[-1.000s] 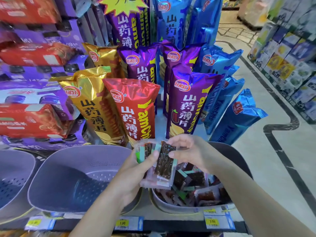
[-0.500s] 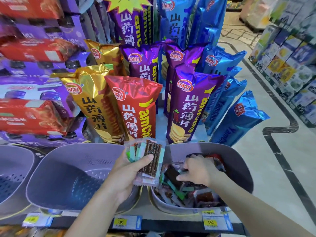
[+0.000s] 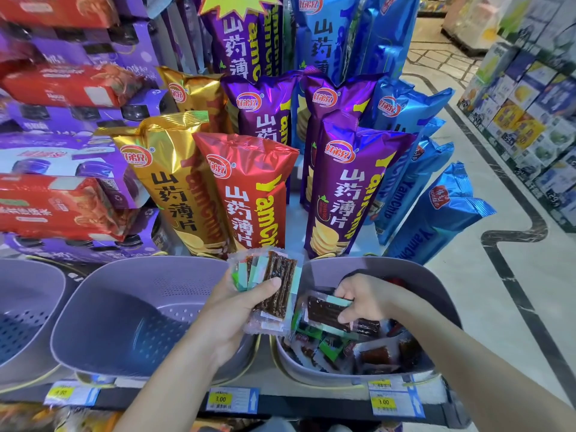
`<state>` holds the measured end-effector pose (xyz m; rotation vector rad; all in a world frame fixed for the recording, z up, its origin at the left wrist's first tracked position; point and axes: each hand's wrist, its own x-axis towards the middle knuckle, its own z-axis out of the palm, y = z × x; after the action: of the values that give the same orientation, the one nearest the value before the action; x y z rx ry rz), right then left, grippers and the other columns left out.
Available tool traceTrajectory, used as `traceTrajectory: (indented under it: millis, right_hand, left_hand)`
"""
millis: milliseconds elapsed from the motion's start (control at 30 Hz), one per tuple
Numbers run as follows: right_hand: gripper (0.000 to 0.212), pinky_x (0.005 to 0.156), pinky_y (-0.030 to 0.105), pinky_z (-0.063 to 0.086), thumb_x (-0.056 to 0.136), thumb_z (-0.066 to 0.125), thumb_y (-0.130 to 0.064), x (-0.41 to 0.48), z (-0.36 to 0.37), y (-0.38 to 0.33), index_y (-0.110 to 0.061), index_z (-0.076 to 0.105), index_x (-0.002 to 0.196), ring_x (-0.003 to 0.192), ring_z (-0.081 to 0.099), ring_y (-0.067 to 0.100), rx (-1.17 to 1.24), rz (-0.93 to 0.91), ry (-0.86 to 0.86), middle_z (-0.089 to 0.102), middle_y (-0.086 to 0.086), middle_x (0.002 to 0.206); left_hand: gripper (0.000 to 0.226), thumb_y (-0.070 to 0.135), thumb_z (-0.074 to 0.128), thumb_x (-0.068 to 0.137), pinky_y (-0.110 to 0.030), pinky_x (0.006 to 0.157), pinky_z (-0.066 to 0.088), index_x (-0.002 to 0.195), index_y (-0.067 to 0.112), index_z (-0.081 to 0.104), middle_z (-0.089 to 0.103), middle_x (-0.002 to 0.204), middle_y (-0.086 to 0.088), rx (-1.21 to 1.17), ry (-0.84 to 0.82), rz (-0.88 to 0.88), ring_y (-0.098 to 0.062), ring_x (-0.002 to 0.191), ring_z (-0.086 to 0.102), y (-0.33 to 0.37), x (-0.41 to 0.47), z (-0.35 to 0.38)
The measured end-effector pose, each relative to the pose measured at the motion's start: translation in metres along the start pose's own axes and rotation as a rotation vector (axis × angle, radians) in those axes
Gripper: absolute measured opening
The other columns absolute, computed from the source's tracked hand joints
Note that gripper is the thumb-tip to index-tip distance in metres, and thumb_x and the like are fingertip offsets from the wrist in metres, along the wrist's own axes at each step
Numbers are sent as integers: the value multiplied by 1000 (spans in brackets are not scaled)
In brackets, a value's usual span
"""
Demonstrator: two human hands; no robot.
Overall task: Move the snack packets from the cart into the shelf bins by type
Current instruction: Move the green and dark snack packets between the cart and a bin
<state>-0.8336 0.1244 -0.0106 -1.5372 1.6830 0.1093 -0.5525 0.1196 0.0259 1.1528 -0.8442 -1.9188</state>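
My left hand grips a stack of small clear snack packets with dark strips and green ends, held between the two grey bins. My right hand reaches into the right bin and pinches one dark snack packet with a pale green end, lifted slightly off the pile. Several more packets lie in that bin. The middle bin, perforated at the bottom, holds nothing that I can see.
A third grey bin sits at the far left. Tall yam chip bags in gold, red, purple and blue stand behind the bins. Price tags line the shelf edge. An aisle floor runs along the right.
My right hand left the stack in my left hand, dropped into the right bin and took hold of a single packet. My left hand stayed about where it was.
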Motion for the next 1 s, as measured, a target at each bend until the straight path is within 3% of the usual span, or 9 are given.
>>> traceTrajectory:
  millis: [67,100,200,267,367,467,733,900,1000]
  right_hand:
    - [14,74,26,51,85,83,-30,-9,-6,4,-30,71,92,80,69,2,125,-56,19,73,-22,84]
    - [10,74,27,51,86,83,-30,-15,-10,5,-30,73,89,77,70,3,180,-80,36,74,-20,82]
    - [12,79,26,50,91,77,-33,-36,-21,5,-29,77,102,87,73,8,378,-137,63,78,-13,99]
    - [16,89,35,53,94,72,-34,-47,-25,6,-30,76,108,98,74,17,551,-175,57,79,-6,106]
    - [24,104,52,50,99,67,-23,-55,-23,5,-18,73,121,114,69,35,868,-249,23,75,12,119]
    - [28,102,50,55,102,60,-11,-55,-18,-1,-5,68,128,119,67,40,1050,-321,3,71,20,125]
    - [26,72,37,61,95,64,-13,-46,5,-65,-10,73,119,93,74,22,1162,-466,-181,75,19,116]
    - [24,74,44,62,94,63,-13,-51,36,-130,-14,76,114,88,73,30,1134,-555,-254,74,22,117]
    - [23,88,50,58,93,64,-13,-56,62,-171,-11,76,113,96,72,35,1106,-597,-288,72,26,118]
  left_hand:
    - [62,15,87,71,-39,72,65,129,23,67,79,118,-11,8,8,4,-29,105,78,0,0,0]
    - [62,15,87,71,-39,72,65,129,23,67,79,118,-11,10,10,7,-29,105,78,0,-1,1]
    - [59,13,84,74,-39,71,66,128,23,67,79,117,-11,17,23,19,-29,104,78,1,-4,3]
    - [57,11,82,76,-41,72,66,130,21,66,79,117,-12,10,40,24,-31,104,78,1,-7,5]
    - [54,8,79,80,-41,71,66,132,17,66,78,120,-14,-17,73,36,-31,104,78,0,-16,8]
    - [53,9,78,82,-40,70,65,133,16,66,78,121,-15,-46,132,63,-32,104,78,-2,-29,8]
    - [56,16,84,75,-36,66,64,129,17,69,78,120,-12,-83,349,212,-28,99,79,-6,-91,-13]
    - [64,24,89,65,-42,64,64,126,22,71,79,117,-11,-137,482,301,-30,95,80,-5,-145,-52]
    - [62,24,87,68,-53,68,64,127,21,70,78,117,-14,-166,543,334,-34,94,78,-7,-181,-87]
